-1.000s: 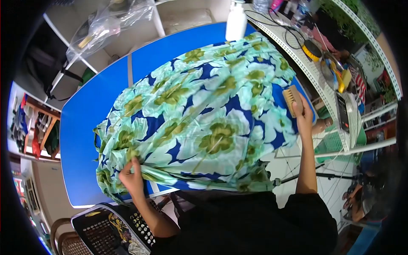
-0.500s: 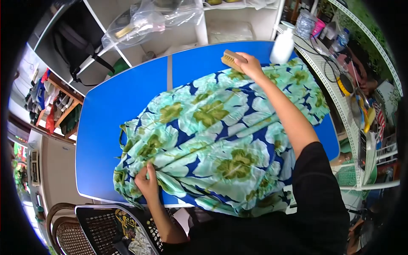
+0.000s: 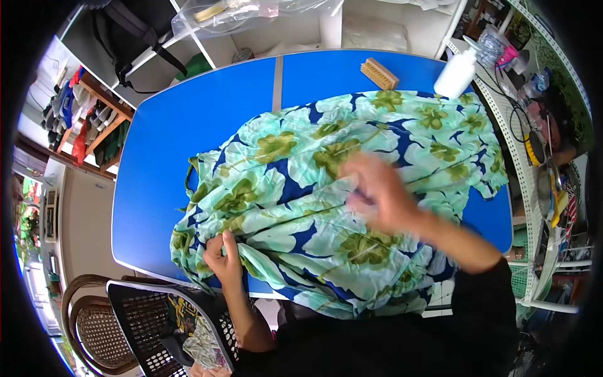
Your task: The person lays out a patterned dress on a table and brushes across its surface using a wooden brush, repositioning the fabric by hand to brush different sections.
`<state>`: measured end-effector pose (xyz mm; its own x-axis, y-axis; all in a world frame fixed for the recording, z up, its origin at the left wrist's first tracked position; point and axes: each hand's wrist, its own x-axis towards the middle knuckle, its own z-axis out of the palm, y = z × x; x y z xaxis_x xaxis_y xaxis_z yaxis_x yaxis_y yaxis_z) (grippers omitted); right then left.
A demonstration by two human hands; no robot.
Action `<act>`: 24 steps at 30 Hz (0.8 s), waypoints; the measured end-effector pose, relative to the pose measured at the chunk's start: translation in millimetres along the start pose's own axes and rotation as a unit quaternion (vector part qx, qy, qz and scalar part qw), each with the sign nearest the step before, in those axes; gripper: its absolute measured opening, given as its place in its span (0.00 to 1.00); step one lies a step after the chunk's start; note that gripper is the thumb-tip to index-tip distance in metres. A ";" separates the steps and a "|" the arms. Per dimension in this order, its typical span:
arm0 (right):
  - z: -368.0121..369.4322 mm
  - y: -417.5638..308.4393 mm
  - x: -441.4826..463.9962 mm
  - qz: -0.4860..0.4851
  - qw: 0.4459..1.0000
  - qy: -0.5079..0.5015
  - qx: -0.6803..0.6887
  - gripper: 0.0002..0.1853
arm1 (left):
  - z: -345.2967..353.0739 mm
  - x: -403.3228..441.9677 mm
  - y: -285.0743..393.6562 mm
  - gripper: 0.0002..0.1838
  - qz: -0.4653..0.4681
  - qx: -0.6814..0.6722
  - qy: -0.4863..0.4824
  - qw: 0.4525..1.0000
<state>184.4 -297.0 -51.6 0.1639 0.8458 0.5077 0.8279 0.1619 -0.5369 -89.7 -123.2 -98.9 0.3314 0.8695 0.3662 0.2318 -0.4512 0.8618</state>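
Note:
A floral garment [image 3: 314, 163] in green, blue and white lies spread and wrinkled over the blue table [image 3: 188, 113]. Its near left edge is pinched in my left hand [image 3: 222, 254]. My right hand [image 3: 380, 191] is over the middle of the cloth, smeared by motion, and its finger shape cannot be made out. Beyond the cloth, a wooden brush [image 3: 379, 74] rests on the table at the back. To the right of the brush stands a white pump bottle [image 3: 456, 74], close to the garment's far edge.
Below the table's left front edge are a black basket [image 3: 151, 320] with cloth inside and a wicker chair [image 3: 100, 327]. White shelving [image 3: 295, 38] runs behind the table. A perforated metal rack [image 3: 524, 157] with tools and a cable stands at the right.
The brush has left my right hand and lies on the table's back part. My right hand has come back over the cloth. My left hand keeps its pinch on the garment.

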 end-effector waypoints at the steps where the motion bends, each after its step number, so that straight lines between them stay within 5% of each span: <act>1: 9.0 -39.6 -34.6 0.033 0.993 -0.110 0.008 0.30 | 1.8 -3.1 7.7 0.20 -0.006 -0.012 0.013 1.000; 2: 17.7 -76.1 -64.7 0.018 0.988 -0.155 0.002 0.41 | 4.7 -5.0 18.2 0.20 -0.009 -0.025 0.025 0.999; 4: 27.1 -125.0 -102.2 0.088 0.973 -0.200 0.072 0.47 | 19.8 -16.3 61.3 0.20 0.025 -0.034 0.071 0.997; 7: 52.9 -146.6 -120.6 0.173 0.982 -0.042 0.068 0.54 | 43.1 -38.6 127.0 0.23 0.125 -0.126 0.019 0.984; 10: 54.7 -146.4 -119.7 0.261 0.962 -0.005 -0.079 0.58 | 43.6 -42.7 154.8 0.22 0.087 -0.303 0.018 0.949; 14: 9.5 -131.0 -141.6 0.295 0.954 -0.038 -0.038 0.53 | 10.5 -13.5 150.0 0.23 0.152 -0.215 0.168 0.950; 16: -11.5 -114.6 -161.3 0.293 0.947 -0.021 -0.130 0.45 | -10.3 -6.8 112.2 0.24 0.247 -0.063 0.075 0.964; 19: -42.3 -74.6 -192.8 0.386 0.891 0.060 -0.232 0.40 | -11.5 -4.4 102.6 0.34 0.173 -0.005 -0.238 0.956; 21: -63.3 -54.9 -208.1 0.421 0.850 0.170 -0.266 0.35 | -11.9 -12.7 56.6 0.49 0.149 0.230 -0.360 0.892; 22: -71.6 -47.5 -214.4 0.433 0.826 0.234 -0.275 0.32 | -12.6 -24.3 48.3 0.56 0.095 0.328 -0.393 0.854; 24: -82.0 -26.9 -235.5 0.429 0.819 0.202 -0.323 0.30 | -11.3 -32.9 43.5 0.56 0.105 0.303 -0.355 0.879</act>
<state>167.6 -542.2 -101.5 0.8905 0.2488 0.3809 0.4039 -0.8175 -0.4105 -100.8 -169.2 -69.5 0.8615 0.5078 -0.0010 0.4704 -0.7972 0.3785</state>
